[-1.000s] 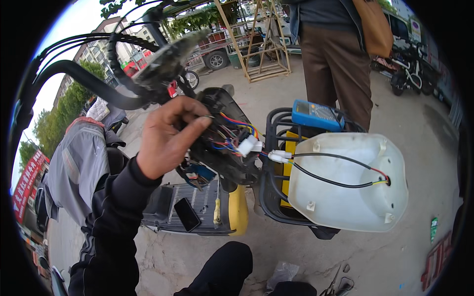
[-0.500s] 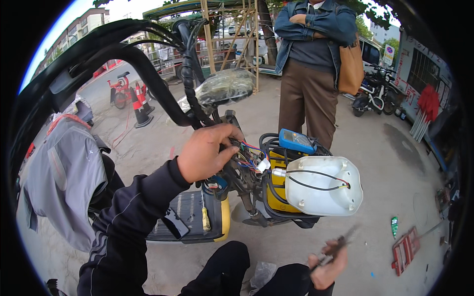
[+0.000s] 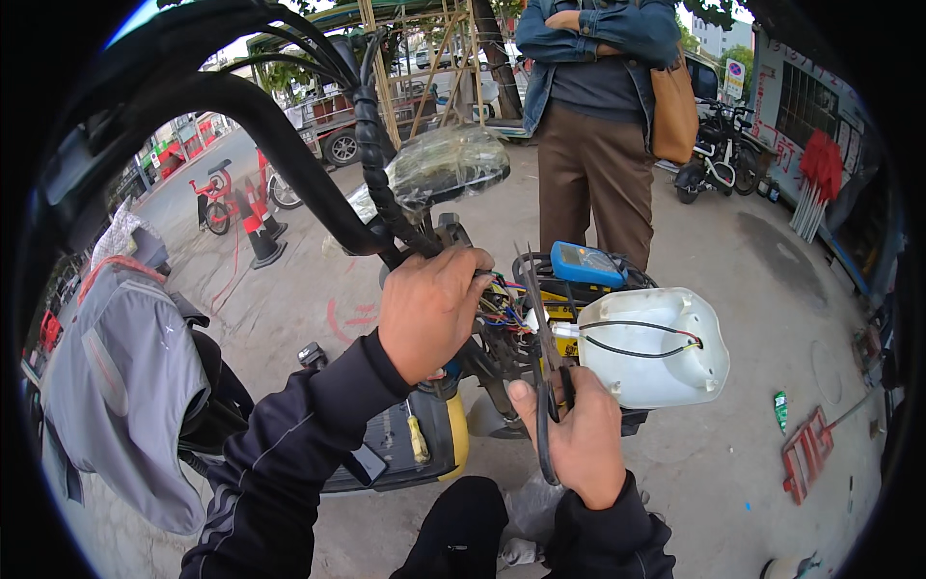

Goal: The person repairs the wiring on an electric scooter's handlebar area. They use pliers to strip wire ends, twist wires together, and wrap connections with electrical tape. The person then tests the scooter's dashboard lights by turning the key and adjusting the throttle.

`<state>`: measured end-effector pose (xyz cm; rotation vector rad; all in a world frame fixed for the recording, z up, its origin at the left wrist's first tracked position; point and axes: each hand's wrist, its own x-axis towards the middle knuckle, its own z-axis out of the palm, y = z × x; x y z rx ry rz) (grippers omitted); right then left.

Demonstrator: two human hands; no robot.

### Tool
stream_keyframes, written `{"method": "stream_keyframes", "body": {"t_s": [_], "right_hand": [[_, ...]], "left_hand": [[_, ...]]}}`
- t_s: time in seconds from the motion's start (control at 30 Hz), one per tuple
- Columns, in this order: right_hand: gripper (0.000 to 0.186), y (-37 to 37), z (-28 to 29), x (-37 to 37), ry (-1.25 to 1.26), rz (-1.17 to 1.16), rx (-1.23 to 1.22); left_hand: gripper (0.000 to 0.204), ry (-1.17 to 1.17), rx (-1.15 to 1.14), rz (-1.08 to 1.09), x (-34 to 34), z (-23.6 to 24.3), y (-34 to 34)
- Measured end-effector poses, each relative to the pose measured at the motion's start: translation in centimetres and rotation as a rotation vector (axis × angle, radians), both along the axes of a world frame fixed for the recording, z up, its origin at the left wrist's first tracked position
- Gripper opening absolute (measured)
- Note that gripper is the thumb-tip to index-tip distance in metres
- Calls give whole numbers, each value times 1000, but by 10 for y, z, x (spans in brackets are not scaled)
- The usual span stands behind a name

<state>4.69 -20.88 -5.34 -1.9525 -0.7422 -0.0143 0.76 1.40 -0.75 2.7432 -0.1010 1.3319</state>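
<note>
My left hand (image 3: 429, 318) pinches at the bundle of coloured wires (image 3: 502, 314) below the scooter's black handlebar (image 3: 270, 145). Its fingertips are partly hidden. My right hand (image 3: 584, 439) grips long scissors (image 3: 543, 343) by the dark handles, the blades pointing up beside the wires and white connectors (image 3: 564, 330). Right of them lies a white plastic shell (image 3: 656, 376) with two cables through it, on the black rack, with a blue multimeter (image 3: 588, 265) behind. Below my left hand a yellow-handled screwdriver (image 3: 418, 439) and a phone (image 3: 367, 463) lie on the footboard.
A person (image 3: 593, 145) stands behind the rack with folded arms. A grey jacket (image 3: 130, 386) drapes over something at left. Red-and-black cones (image 3: 258, 232) and a red bicycle stand behind it. A red metal piece (image 3: 805, 454) lies at right, near parked scooters (image 3: 719, 154) and a shopfront.
My right hand, absent at first, has come up from the lower right with the scissors to beside the wires. My left hand stays at the wires. The view has shifted.
</note>
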Motion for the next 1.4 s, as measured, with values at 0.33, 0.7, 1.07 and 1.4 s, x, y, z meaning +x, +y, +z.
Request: {"method": "stream_keyframes", "body": {"t_s": [0.33, 0.7, 1.07, 1.4], "right_hand": [[63, 17, -8, -9, -110, -18, -59], [71, 45, -3, -13, -310, -163, -136], [65, 46, 3, -11, -290, -158, -127], [77, 30, 12, 13, 115, 132, -82]], "left_hand": [[22, -71, -165, 3, -1, -3, -6], [25, -86, -250, -64, 0, -6, -3], [24, -94, -289, -102, 3, -8, 2], [21, -61, -204, -83, 2, -2, 3]]}}
